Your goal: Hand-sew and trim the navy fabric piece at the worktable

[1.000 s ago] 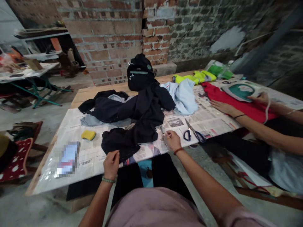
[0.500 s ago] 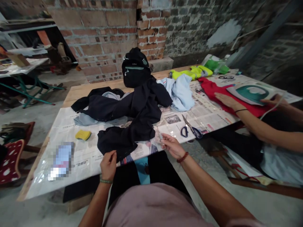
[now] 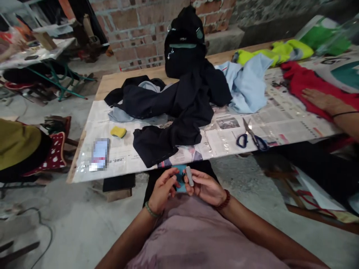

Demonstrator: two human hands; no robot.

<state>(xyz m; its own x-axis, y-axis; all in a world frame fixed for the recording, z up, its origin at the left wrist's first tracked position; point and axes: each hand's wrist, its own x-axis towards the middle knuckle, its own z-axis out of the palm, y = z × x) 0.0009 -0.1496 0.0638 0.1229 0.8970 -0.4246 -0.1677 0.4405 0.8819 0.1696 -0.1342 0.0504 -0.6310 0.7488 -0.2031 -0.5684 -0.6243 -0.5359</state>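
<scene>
Over my lap, my right hand (image 3: 206, 186) pinches a small grey bar-shaped tool (image 3: 189, 176); its exact kind is unclear. Just left of it, my left hand (image 3: 165, 187) has its fingers loosely bent and apart, with nothing visible in them. Beyond both hands, a dark garment (image 3: 168, 140) lies in folds on the newspaper-covered table (image 3: 123, 164), one part of it close to the front edge. Blue-handled scissors (image 3: 251, 136) lie partly open to the right. A patch of blue cloth (image 3: 181, 186) shows between my knees, partly hidden by my hands.
A yellow sponge (image 3: 118, 131) and a blurred-out phone (image 3: 100, 154) lie at the left. Behind the garment stands a black backpack (image 3: 185, 48), beside a light-blue cloth (image 3: 249, 84). At the right, a co-worker's hand (image 3: 318, 99) rests on red fabric (image 3: 298, 80).
My left hand has left the dark garment's edge. Both hands have come together over my lap, the right still holding the small tool. The view has turned and tilted downward.
</scene>
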